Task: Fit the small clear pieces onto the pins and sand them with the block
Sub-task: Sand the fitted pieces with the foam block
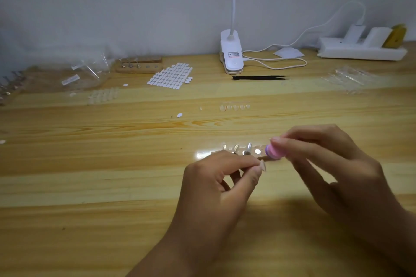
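Pale, grain-streaked wooden tabletop (pixel 112 186) runs back to a plain grey-white wall. Near the front edge, the left hand (pixel 216 182) pinches a small clear nail-shaped piece (pixel 263 166) between thumb and forefinger, with the other fingers curled under. I cannot tell whether the piece sits on a pin. The right hand (pixel 333 164) grips a pink and purple sanding block (pixel 275 149) with its fingertips, holding it just above and to the right of the clear piece. Whether the two touch is not clear.

Just behind the hands lies a narrow wooden strip holding short metal pins (pixel 242 152); some pins stand upright and some sockets show only a shiny disc. Further back, a short row of loose clear pieces (pixel 235 107) lies on the table, with a single white oval sticker (pixel 179 115) to its left.

Along the back stand a white clip lamp with a flexible neck (pixel 231 56), its cable looping to a white power strip (pixel 360 50) at the right. Black tweezers (pixel 261 77) lie in front of the lamp. To the left lie a sheet of white oval stickers (pixel 171 75), a second wooden pin holder (pixel 138 66) and crumpled clear plastic bags (pixel 90 72).
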A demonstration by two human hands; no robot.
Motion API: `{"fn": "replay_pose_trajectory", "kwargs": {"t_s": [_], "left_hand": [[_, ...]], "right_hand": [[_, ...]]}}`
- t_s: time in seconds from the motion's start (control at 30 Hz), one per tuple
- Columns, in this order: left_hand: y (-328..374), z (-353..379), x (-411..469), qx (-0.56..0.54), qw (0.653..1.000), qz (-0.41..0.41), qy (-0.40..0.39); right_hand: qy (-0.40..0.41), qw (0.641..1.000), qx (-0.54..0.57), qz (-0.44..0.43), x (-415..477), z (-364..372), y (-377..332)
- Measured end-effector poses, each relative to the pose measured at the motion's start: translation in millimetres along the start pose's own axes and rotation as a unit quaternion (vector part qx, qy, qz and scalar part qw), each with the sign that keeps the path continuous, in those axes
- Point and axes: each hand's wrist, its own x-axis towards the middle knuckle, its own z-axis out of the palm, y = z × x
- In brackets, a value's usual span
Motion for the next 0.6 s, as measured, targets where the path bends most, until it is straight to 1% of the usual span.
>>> {"fn": "replay_pose_trajectory", "kwargs": {"t_s": [0.07,0.13,0.2,0.27,0.3,0.37,0.43,0.53,0.6], "left_hand": [[1.6,-0.2,0.0,-0.011,1.0,-0.003,-0.01],[1.2,-1.2,0.1,-0.023,1.0,-0.008,-0.014],[-1.3,-1.2,0.7,-0.03,0.999,-0.021,-0.008],[-2.8,-0.6,0.9,-0.037,0.999,-0.03,-0.005],[-2.6,-0.8,1.0,-0.039,0.999,-0.03,-0.005],[-1.5,-1.5,1.2,-0.05,0.998,-0.025,-0.008],[-1.1,-1.9,1.2,-0.049,0.999,-0.017,-0.007],[-1.7,-0.8,0.9,-0.038,0.999,-0.025,0.008],[-0.2,-1.1,0.8,-0.038,0.999,-0.019,0.006]], "right_hand": [[-0.008,0.999,0.02,-0.034,-2.6,3.7,-7.7],[-0.023,0.998,0.008,-0.064,-3.7,5.9,-9.7],[-0.019,0.999,-0.018,-0.029,-2.8,3.6,-2.1],[-0.004,1.0,-0.014,0.005,-1.0,0.6,-0.3],[0.003,1.0,0.002,0.005,-1.3,0.8,-3.2],[0.003,1.0,0.022,-0.022,-3.6,4.2,-12.3],[-0.006,0.999,0.011,-0.035,-4.3,6.2,-13.3],[0.004,1.0,-0.015,0.012,-1.3,2.9,-3.5],[0.01,1.0,0.002,0.006,-0.6,2.8,-7.0]]}}
